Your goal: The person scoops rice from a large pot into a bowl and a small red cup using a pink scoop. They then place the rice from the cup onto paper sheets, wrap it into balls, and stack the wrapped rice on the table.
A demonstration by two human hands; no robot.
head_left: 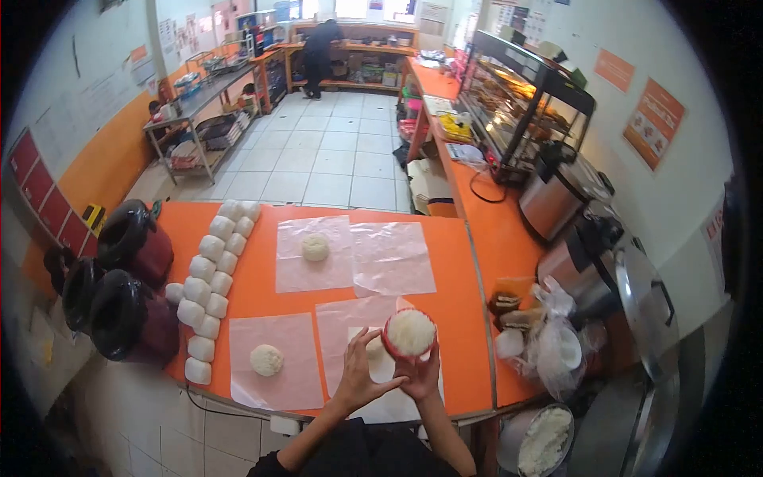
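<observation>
My right hand [421, 375] grips a red cup [387, 338] heaped with white rice [412, 331], tilted over the table's near side. Beside it, my left hand [359, 380] has its fingers apart and thumb stretched toward the right hand; it holds nothing. Partly behind the left fingers, a pale mound [375, 347] shows on white paper. Round rice mounds sit on separate paper sheets: one mound [315, 247] further back, another mound [266, 360] at near left. A bare paper sheet [395, 258] lies at back right.
Several white wrapped bundles [201, 268] line the orange table's [262, 298] left side, beside dark lidded containers [131, 318]. At right stand metal urns [564, 191], a plastic bag [556, 350] and a rice pot [547, 441]. A person in dark clothes [320, 56] stands far back.
</observation>
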